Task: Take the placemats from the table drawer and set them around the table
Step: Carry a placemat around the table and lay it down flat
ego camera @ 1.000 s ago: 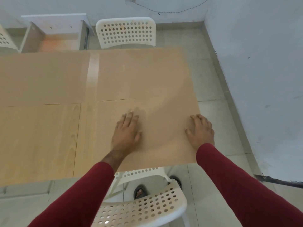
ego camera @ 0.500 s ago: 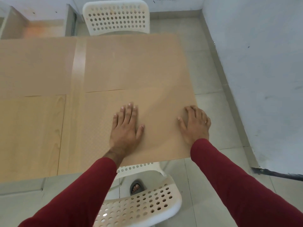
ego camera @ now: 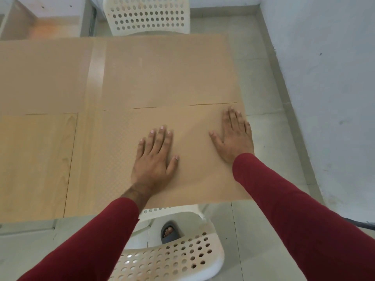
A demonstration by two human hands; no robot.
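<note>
A tan, dotted placemat (ego camera: 113, 159) lies flat at the near right corner of the light wooden table (ego camera: 36, 163). My left hand (ego camera: 155, 159) rests palm down on its middle, fingers spread. My right hand (ego camera: 235, 136) lies flat along its right edge, fingers stretched toward the far corner. Neither hand holds anything. A second placemat (ego camera: 168, 72) covers the far right of the table, touching the near one. A third placemat (ego camera: 42, 76) lies at the far left. The drawer is not in view.
A white perforated chair (ego camera: 162, 258) stands between me and the table, my sandalled foot (ego camera: 169, 232) beneath it. Another white chair (ego camera: 148, 15) is at the far side. A white wall (ego camera: 334, 78) runs close on the right. A low shelf (ego camera: 46, 23) sits far left.
My right hand has slid forward along the mat's right edge toward the far corner and flattened out. My left hand stayed in place on the mat. The camera has tipped further down.
</note>
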